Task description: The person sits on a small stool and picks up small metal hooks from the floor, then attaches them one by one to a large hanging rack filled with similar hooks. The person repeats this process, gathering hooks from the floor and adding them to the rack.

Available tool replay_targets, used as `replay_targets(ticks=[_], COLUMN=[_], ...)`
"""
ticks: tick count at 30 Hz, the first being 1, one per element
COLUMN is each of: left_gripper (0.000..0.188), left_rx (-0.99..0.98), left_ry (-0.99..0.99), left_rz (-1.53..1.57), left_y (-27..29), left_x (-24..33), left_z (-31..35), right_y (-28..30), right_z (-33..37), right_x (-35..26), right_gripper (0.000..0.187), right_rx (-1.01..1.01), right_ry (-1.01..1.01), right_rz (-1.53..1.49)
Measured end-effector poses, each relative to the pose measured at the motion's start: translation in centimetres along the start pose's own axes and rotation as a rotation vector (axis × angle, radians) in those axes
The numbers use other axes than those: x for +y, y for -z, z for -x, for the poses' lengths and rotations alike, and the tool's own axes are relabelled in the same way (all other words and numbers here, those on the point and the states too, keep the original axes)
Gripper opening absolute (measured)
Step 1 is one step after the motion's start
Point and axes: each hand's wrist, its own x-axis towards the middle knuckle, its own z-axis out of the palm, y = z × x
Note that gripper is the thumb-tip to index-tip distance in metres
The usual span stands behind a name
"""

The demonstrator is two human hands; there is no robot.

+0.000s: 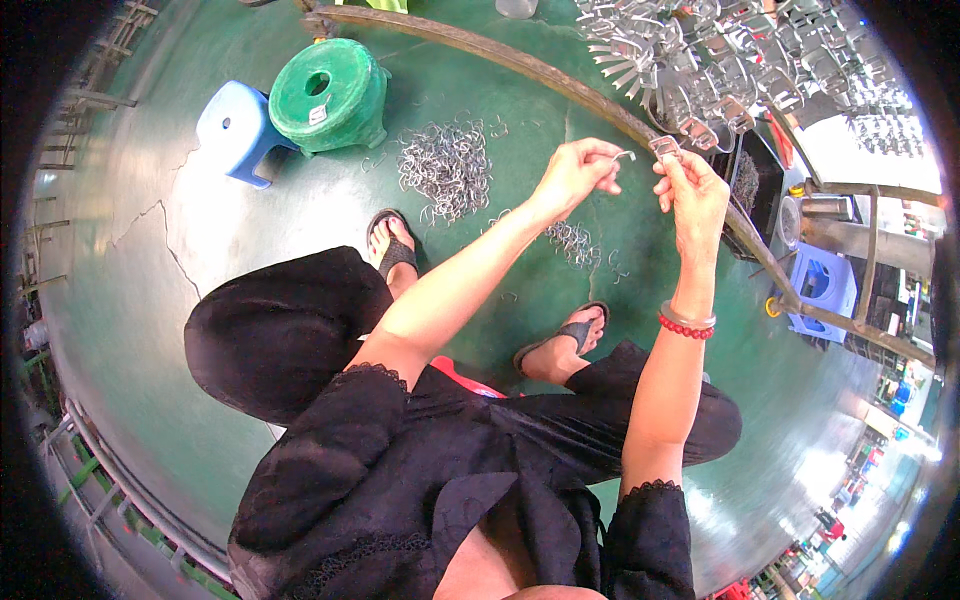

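My left hand [578, 178] pinches a small bent metal hook [625, 155] between thumb and fingertips. Just to its right, my right hand [694, 192] is closed on a small silvery metal piece with a frame-like shape [664, 147]; its exact kind is too small to tell. The hook and the metal piece are a short way apart. A large heap of similar bent hooks [445, 170] lies on the floor left of my hands. Below them is a smaller scatter of hooks [573, 243].
Shiny metal parts [730, 75] hang in rows at the upper right, behind a wooden pole [480, 45]. A green round stool [325, 95] and a blue stool [228, 130] stand at the left. Another blue stool [820, 290] and a dark crate [757, 180] are at the right.
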Motion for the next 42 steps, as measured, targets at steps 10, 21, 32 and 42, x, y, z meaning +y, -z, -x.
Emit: replay_targets(ticks=[10, 21, 32, 42], left_gripper=[0.016, 0.017, 0.015, 0.015], left_rx=[-0.070, -0.065, -0.202, -0.209], left_ry=[0.046, 0.029, -0.066, -0.087], left_rz=[0.177, -0.144, -0.486, -0.395], left_y=[-1.8, -2.3, -1.8, -1.4], left_x=[3.5, 5.3, 5.7, 4.4], left_z=[-0.9, 0.1, 0.4, -2.4], right_y=[-0.9, -0.8, 1.3, 0.1], right_z=[0.0, 1.0, 0.0, -2.9], right_x=[-0.5, -0.6, -2.5, -4.3], right_gripper=[0.017, 0.020, 0.026, 0.021], right_rx=[0.041, 0.066, -0.161, -0.178], right_ry=[-0.002, 0.017, -0.021, -0.141], right_rz=[0.020, 0.135, 0.384, 0.491])
